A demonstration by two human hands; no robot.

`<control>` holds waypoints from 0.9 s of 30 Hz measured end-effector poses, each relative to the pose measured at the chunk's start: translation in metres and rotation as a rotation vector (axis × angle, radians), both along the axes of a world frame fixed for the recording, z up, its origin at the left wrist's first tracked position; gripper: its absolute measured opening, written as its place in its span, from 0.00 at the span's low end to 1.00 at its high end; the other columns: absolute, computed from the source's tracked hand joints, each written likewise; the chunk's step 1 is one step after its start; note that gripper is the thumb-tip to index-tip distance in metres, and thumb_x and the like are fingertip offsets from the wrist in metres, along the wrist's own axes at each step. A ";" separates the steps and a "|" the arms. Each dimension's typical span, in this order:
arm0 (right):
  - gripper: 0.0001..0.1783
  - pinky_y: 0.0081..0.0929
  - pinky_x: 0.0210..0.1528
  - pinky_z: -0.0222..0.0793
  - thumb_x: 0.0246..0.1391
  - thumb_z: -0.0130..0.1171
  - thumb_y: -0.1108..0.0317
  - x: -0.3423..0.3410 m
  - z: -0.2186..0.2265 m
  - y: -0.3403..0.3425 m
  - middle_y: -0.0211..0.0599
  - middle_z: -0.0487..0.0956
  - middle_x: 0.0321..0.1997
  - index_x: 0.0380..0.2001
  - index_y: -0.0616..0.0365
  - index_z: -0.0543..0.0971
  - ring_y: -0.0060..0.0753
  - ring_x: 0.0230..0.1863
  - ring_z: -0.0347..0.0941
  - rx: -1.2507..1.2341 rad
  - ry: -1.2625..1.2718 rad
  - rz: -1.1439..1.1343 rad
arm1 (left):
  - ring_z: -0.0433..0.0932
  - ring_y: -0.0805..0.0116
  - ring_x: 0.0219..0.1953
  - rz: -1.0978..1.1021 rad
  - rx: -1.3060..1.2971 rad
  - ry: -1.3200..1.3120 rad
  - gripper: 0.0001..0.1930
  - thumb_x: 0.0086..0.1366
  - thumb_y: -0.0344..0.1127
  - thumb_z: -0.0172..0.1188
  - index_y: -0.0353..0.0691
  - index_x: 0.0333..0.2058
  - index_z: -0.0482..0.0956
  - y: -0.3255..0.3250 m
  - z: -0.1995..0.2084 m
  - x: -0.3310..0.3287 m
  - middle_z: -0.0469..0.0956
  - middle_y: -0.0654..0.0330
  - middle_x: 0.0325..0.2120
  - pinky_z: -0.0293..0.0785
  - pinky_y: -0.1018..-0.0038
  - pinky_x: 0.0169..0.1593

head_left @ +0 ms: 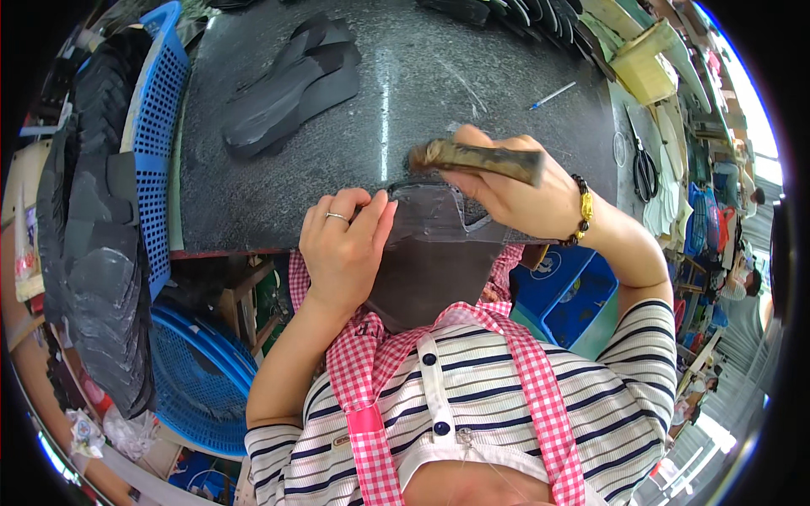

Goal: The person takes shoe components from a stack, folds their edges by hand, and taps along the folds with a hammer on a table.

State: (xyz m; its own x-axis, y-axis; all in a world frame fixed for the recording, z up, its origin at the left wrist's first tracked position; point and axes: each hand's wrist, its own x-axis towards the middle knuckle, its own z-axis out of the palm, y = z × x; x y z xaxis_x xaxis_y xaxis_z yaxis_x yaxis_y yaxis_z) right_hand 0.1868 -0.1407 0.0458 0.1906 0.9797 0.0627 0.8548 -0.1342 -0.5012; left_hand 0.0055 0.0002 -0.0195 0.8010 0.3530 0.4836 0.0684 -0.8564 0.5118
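My right hand (527,190) is wrapped round a worn brush (485,158) with a flat, stained handle. Its left end is smeared by motion, just above the table and beyond the edge of a black shoe-upper piece (430,211). That piece lies at the table's near edge, its dark lower part hanging over toward my lap. My left hand (346,232), with a ring on one finger, has its fingers bent and pressed together at the piece's left edge, pinching it.
Flat black pieces (295,88) lie on the dark table (253,198) at the far left. A blue basket (160,126) and stacked black pieces (101,270) stand left. A pen (553,95) and black-handled scissors (645,173) lie right. A blue bin (574,295) sits below the table.
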 end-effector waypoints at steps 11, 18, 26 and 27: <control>0.10 0.39 0.23 0.69 0.57 0.57 0.65 -0.007 0.005 -0.027 0.43 0.73 0.21 0.40 0.57 0.77 0.48 0.20 0.73 0.014 -0.038 -0.034 | 0.75 0.67 0.21 0.002 0.060 0.040 0.07 0.52 0.29 0.69 0.39 0.32 0.83 -0.001 0.003 0.000 0.75 0.63 0.27 0.71 0.73 0.24; 0.09 0.36 0.24 0.70 0.58 0.56 0.65 -0.005 -0.003 -0.037 0.42 0.76 0.28 0.37 0.58 0.78 0.47 0.24 0.75 -0.063 -0.008 -0.093 | 0.74 0.66 0.19 -0.031 0.137 0.109 0.10 0.52 0.31 0.70 0.38 0.34 0.82 0.011 0.013 0.003 0.75 0.63 0.22 0.70 0.74 0.23; 0.09 0.13 0.14 0.51 0.67 0.46 0.60 0.039 -0.008 -0.071 0.21 0.62 0.20 0.38 0.53 0.69 0.11 0.14 0.54 0.295 1.135 -0.742 | 0.65 0.88 0.17 -0.237 -0.630 0.198 0.20 0.45 0.29 0.76 0.38 0.37 0.80 0.017 0.060 0.025 0.71 0.72 0.14 0.60 0.86 0.23; 0.10 0.09 0.12 0.47 0.68 0.45 0.58 0.043 -0.011 -0.078 0.18 0.59 0.19 0.37 0.51 0.67 0.08 0.13 0.50 0.453 1.236 -0.797 | 0.65 0.88 0.18 -0.251 -0.677 0.150 0.20 0.45 0.28 0.76 0.37 0.39 0.79 0.020 0.070 0.036 0.71 0.72 0.14 0.59 0.87 0.23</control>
